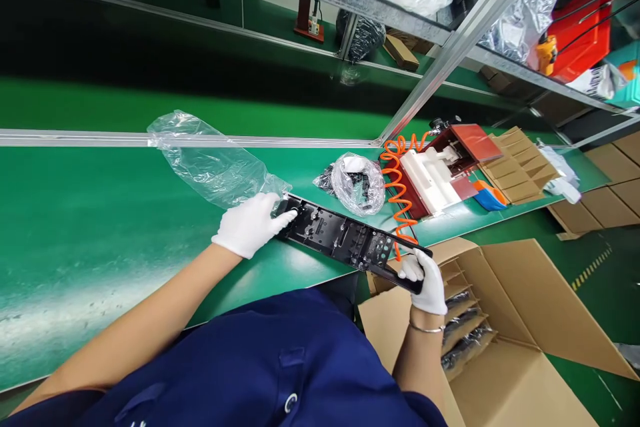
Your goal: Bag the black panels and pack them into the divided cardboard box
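A long black plastic housing [340, 235] with moulded ribs and small posts inside spans the space between my two white-gloved hands, tilted over the front edge of the green bench. My left hand [253, 223] grips its left end, thumb on the inner face and fingers behind. Around the frame-like right end my right hand [425, 278] is closed. A clear plastic bag [210, 163] lies flat on the bench, its near end touching the left end of the housing. Behind the housing sits an open clear bag [359, 183] with small dark parts in it.
An orange coiled air hose [397, 193] runs beside a red and white bench fixture [430, 177]. Cardboard dividers [520, 163] and a blue-orange tape roll [489, 195] lie farther right. An open carton [520, 373] with bagged parts stands at my right. A metal shelf post [465, 33] rises behind.
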